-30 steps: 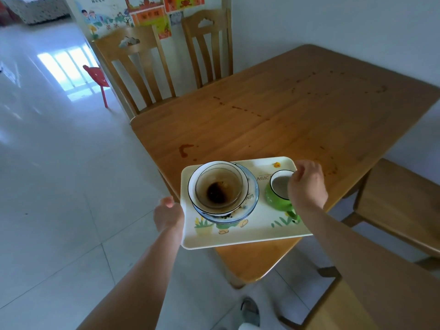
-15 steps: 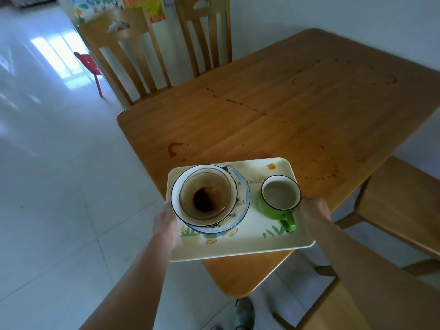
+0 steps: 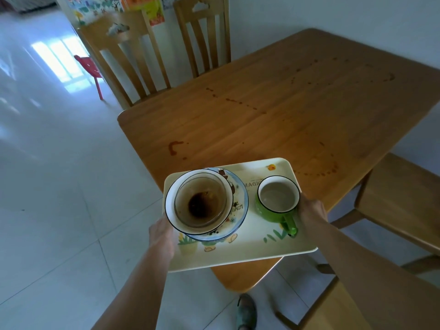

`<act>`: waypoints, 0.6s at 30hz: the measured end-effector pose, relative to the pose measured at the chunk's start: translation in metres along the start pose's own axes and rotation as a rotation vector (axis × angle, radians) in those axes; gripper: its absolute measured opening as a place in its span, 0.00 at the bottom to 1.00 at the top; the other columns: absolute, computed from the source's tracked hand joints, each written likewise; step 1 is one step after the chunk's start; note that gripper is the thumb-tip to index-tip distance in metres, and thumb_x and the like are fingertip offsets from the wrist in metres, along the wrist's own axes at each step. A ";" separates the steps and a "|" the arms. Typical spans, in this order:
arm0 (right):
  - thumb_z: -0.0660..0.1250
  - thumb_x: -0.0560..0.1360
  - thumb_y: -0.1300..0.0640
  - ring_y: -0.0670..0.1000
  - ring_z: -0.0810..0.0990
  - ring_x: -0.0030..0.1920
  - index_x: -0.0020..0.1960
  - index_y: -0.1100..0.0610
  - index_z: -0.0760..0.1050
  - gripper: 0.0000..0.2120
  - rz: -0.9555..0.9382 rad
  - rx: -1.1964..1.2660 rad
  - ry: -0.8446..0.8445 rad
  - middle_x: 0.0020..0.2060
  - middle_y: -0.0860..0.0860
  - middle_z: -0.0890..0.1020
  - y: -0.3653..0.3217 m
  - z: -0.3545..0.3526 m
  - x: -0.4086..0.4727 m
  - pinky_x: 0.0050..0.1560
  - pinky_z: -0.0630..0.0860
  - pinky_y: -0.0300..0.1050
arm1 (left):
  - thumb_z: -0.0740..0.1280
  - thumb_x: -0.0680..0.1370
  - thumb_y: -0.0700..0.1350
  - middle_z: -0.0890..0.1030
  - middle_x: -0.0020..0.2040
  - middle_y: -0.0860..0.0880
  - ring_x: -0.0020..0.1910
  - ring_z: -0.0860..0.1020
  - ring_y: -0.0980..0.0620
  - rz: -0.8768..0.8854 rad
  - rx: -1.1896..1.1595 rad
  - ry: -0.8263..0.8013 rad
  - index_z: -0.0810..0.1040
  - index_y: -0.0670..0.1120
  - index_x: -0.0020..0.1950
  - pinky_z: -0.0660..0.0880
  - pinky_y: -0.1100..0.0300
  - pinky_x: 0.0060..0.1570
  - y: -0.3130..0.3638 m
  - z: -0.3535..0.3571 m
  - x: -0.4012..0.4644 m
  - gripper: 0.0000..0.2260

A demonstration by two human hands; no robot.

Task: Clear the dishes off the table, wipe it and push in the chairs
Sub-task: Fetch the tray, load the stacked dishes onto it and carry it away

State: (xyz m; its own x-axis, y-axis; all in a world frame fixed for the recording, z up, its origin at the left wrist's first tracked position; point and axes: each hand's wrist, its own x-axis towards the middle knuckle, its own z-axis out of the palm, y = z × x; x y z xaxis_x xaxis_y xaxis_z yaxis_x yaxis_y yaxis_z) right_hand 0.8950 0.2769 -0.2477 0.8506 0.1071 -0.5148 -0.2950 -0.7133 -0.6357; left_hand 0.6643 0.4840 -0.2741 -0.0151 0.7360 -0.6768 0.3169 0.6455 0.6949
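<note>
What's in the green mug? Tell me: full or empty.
Empty: the green mug stands upright on the tray, its pale inside bare.

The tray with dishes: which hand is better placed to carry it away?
Neither alone. The left hand grips the tray's left edge beside the stacked bowls, the right hand grips the right edge beside the green mug.

A home dining area: a wooden dining table [image 3: 285, 110] marked with brown spill stains stands against a white wall, with matching slat-back wooden chairs [image 3: 133, 55] around it. Glossy white floor tiles [image 3: 59, 186], children's colourful posters [image 3: 114, 5] on the wall and a small red plastic chair [image 3: 91, 70] point to family living space.
</note>
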 end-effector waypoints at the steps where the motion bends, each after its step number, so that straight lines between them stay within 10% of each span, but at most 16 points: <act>1: 0.53 0.81 0.46 0.60 0.74 0.47 0.54 0.63 0.74 0.21 -0.007 -0.003 -0.001 0.49 0.62 0.77 0.002 -0.001 -0.004 0.46 0.68 0.50 | 0.61 0.81 0.42 0.74 0.48 0.44 0.49 0.68 0.44 -0.010 0.003 0.023 0.74 0.42 0.48 0.66 0.55 0.50 -0.002 -0.004 -0.001 0.05; 3: 0.52 0.80 0.45 0.61 0.74 0.49 0.57 0.62 0.75 0.23 -0.031 -0.003 0.018 0.51 0.62 0.77 0.007 -0.003 -0.016 0.49 0.70 0.51 | 0.65 0.79 0.44 0.76 0.44 0.42 0.47 0.69 0.43 -0.009 0.029 0.013 0.76 0.41 0.43 0.66 0.53 0.48 -0.005 -0.013 -0.009 0.08; 6: 0.52 0.78 0.42 0.62 0.76 0.52 0.58 0.59 0.74 0.24 -0.044 0.025 0.053 0.53 0.61 0.78 0.019 -0.009 -0.037 0.53 0.73 0.54 | 0.60 0.82 0.43 0.75 0.55 0.41 0.50 0.68 0.46 0.036 0.035 -0.041 0.76 0.37 0.63 0.67 0.54 0.52 -0.009 -0.027 -0.022 0.13; 11: 0.54 0.80 0.42 0.59 0.75 0.48 0.53 0.60 0.75 0.22 0.002 0.109 0.113 0.51 0.61 0.77 0.058 -0.019 -0.080 0.48 0.70 0.50 | 0.69 0.76 0.52 0.72 0.35 0.45 0.44 0.69 0.43 0.112 0.054 -0.074 0.71 0.40 0.38 0.64 0.52 0.48 -0.009 -0.056 -0.055 0.17; 18: 0.55 0.80 0.45 0.62 0.75 0.51 0.56 0.65 0.74 0.23 0.115 0.255 0.254 0.53 0.64 0.76 0.113 -0.054 -0.144 0.49 0.68 0.50 | 0.70 0.69 0.63 0.81 0.51 0.43 0.51 0.78 0.40 0.235 0.199 -0.219 0.79 0.43 0.53 0.74 0.46 0.56 -0.016 -0.078 -0.104 0.25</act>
State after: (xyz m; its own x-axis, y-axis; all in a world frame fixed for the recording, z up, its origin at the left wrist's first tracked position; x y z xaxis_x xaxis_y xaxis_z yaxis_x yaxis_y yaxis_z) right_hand 0.7621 0.1434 -0.2145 0.8771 -0.1621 -0.4521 -0.4665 -0.5117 -0.7215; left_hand 0.5870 0.4130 -0.1955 0.2764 0.7842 -0.5555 0.4659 0.3962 0.7912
